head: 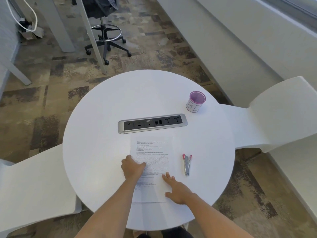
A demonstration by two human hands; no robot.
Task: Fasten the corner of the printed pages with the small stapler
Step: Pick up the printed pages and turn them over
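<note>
My left hand (133, 168) and right hand (178, 190) rest flat, fingers spread, gripping nothing, on the printed pages (151, 152) — squaring them. Next, probably: reach the small stapler (187, 164) lying just right — untouched.

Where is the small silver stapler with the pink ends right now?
In the head view, the small silver stapler lies untouched on the round white table, just right of the printed pages and beyond the right hand.
</note>
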